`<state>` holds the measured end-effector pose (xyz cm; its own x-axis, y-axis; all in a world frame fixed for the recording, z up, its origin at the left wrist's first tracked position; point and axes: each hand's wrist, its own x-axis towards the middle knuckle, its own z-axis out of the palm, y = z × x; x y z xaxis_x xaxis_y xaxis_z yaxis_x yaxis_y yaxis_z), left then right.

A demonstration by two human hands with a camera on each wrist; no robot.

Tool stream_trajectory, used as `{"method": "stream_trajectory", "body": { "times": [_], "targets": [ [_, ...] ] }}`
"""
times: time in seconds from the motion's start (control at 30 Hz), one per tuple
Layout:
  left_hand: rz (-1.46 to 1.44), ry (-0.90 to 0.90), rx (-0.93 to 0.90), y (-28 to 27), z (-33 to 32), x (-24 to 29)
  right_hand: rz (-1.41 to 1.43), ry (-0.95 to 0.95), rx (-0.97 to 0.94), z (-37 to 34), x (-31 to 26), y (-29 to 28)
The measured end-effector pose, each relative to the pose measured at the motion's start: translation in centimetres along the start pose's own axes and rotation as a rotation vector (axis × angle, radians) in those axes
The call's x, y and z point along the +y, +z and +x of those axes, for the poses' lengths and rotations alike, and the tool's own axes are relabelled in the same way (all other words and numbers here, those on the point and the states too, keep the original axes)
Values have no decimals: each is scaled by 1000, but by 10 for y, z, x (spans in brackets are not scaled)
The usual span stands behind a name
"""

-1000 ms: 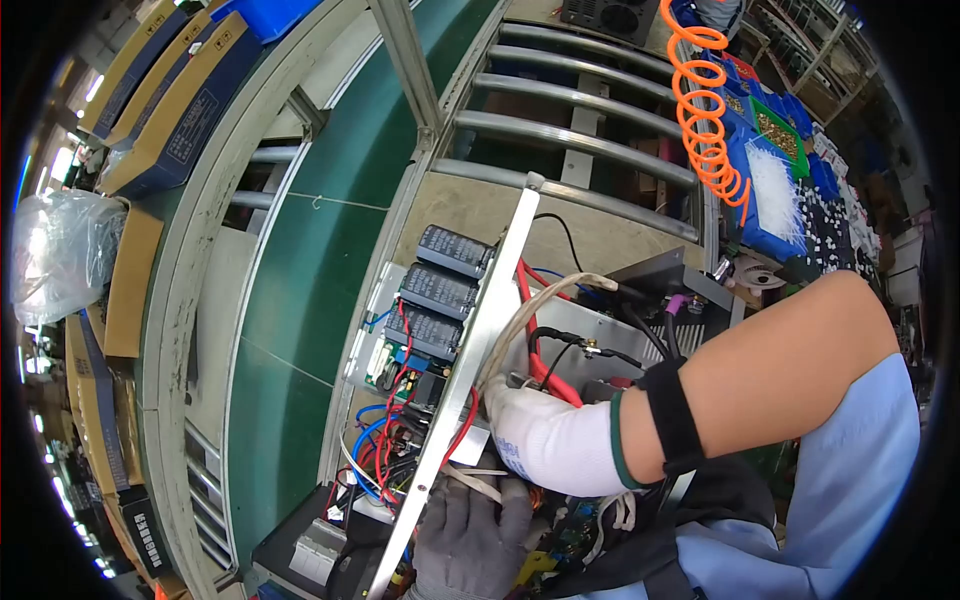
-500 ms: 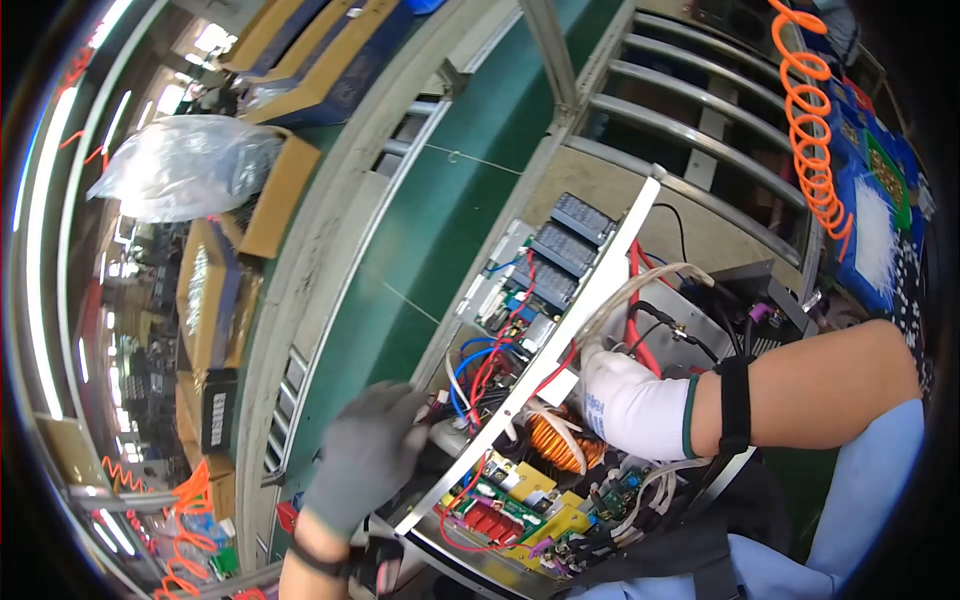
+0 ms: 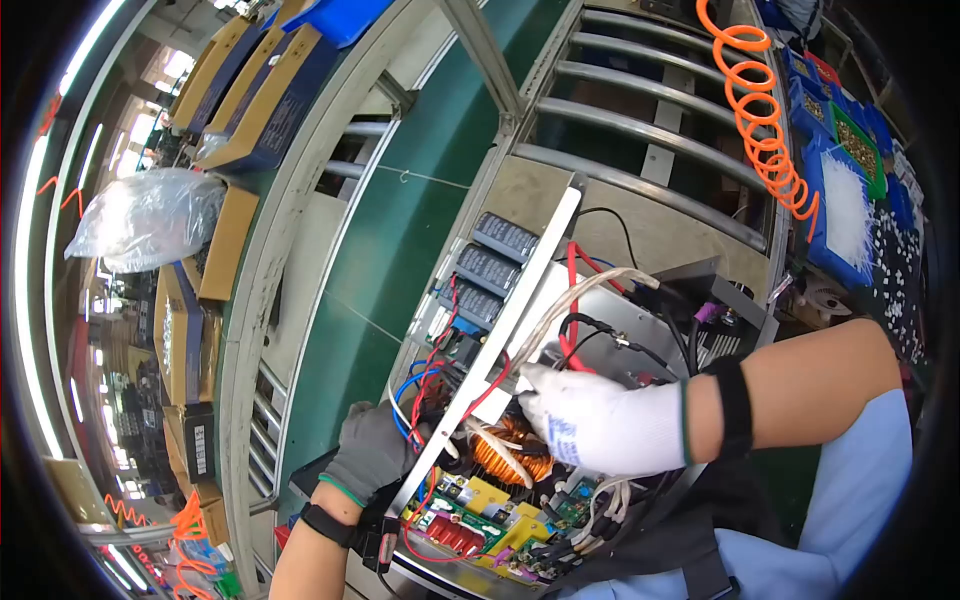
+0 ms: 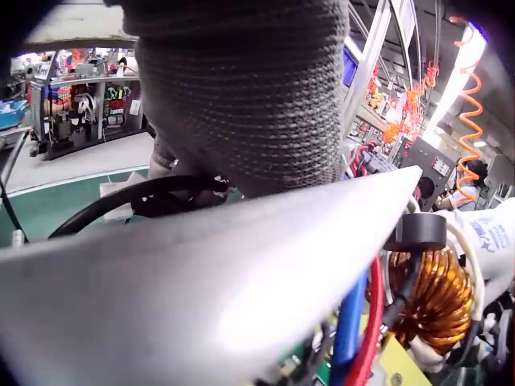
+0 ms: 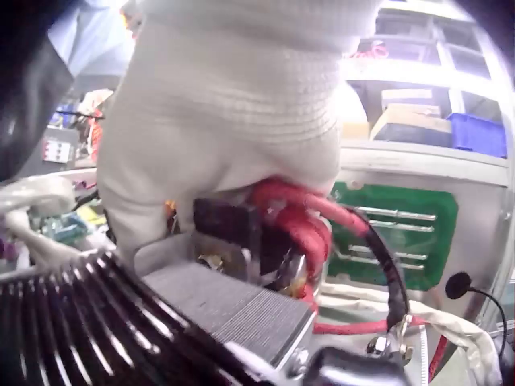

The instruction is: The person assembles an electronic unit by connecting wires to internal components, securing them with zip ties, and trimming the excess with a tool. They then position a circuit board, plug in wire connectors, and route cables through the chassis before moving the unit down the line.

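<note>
Since the first frame, the L hand (image 3: 374, 450) has come off the coil side of the metal panel (image 3: 497, 332) and is now on the capacitor side, down by the blue wires (image 3: 405, 388). R hand (image 3: 600, 420) is still near the pale cables (image 3: 560, 310). Open electronics unit (image 3: 455, 530) is between & below the hands, w/ the copper coil (image 3: 510, 457) just beside the panel and the caps (image 3: 488, 272) on the other side.

L fingers go out of sight near the wires, so can't tell if they're wide or closed on smth. R fingers reach down around a dark block (image 5: 229, 225) next to a thick red cable (image 5: 318, 205); contact's hidden, so can't call that one either.

Imo: R hand steady w/ light pressure, L going in from the side so thin wires don't get tugged. Keep glove knit off the panel edge, could snag. Also ease leads round, don't yank, & keep wt off the coil.
</note>
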<state>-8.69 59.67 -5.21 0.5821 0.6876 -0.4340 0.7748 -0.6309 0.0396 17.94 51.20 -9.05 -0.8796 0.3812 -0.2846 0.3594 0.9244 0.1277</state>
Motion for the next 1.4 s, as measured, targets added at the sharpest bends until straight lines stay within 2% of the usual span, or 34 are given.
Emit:
{"method": "stream_trajectory", "body": {
  "times": [0.07,0.1,0.13,0.17,0.23,0.27,0.43,0.47,0.5,0.53,0.57,0.6,0.63,0.67,0.7,0.73,0.77,0.8,0.9,0.97,1.03,1.1,1.13,1.2,1.23,1.3,1.33,1.37,1.4],
  "targets": [
    [19,77,68,-2,3,-3,-14,-58,-303,2,11,-31],
    [33,139,134,-3,-1,-8,4,-114,-316,-4,18,-42],
    [254,130,39,-1,-8,-22,73,-119,-294,-6,23,-45],
    [254,126,32,-4,-16,-27,139,-125,-269,-6,25,-46],
    [354,12,-44,-10,-28,-32,250,-118,-281,8,29,-33],
    [375,-35,-36,-7,-32,-33,241,-5,-35,-2,26,-27],
    [123,-115,-55,-21,-30,-19,-5,-47,-188,-7,19,-41],
    [124,-81,132,-25,-29,-16,-2,-96,-306,4,22,-44],
    [130,-53,317,-30,-29,-12,-22,-99,-292,8,22,-38],
    [172,-97,429,-45,-27,1,122,-30,-147,6,22,-26],
    [187,-122,438,-53,-30,-1,267,29,0,2,21,-15],
    [170,-238,299,-58,-35,-4,376,25,300,-8,22,-1],
    [143,-355,159,-59,-41,-7,462,18,330,-27,34,-22],
    [31,-341,81,-58,-47,-10,596,58,469,-47,43,-35],
    [26,-365,90,-53,-50,-12,700,128,561,-67,52,-51],
    [-52,-278,15,-46,-51,-14,645,238,539,-86,57,-63],
    [-130,-187,-57,-39,-50,-17,606,374,640,-101,56,-62],
    [-134,-204,-42,-31,-46,-20,664,514,566,-121,51,-65],
    [-145,-217,-122,-11,-31,-29,443,879,580,-153,3,-18],
    [-231,-209,-251,0,-18,-28,475,989,480,-152,-22,2],
    [-207,-141,-239,-3,-15,-26,346,1001,547,-153,-35,23],
    [12,-126,-151,1,-18,-38,375,1027,625,-149,-33,25],
    [7,-105,-157,-4,-13,-40,357,1016,645,-149,-33,28],
    [276,-251,-312,-19,-2,-41,351,1006,637,-150,-30,26],
    [279,-239,-317,-18,-1,-41,357,1017,631,-151,-28,24],
    [458,-312,-210,-20,4,-38,381,965,678,-155,-27,28],
    [466,-333,-223,-21,4,-36,357,961,710,-155,-27,30],
    [479,-328,-228,-21,3,-38,366,972,716,-156,-27,32],
    [522,-308,-155,-19,2,-42,359,963,718,-157,-27,33]
  ]
}}
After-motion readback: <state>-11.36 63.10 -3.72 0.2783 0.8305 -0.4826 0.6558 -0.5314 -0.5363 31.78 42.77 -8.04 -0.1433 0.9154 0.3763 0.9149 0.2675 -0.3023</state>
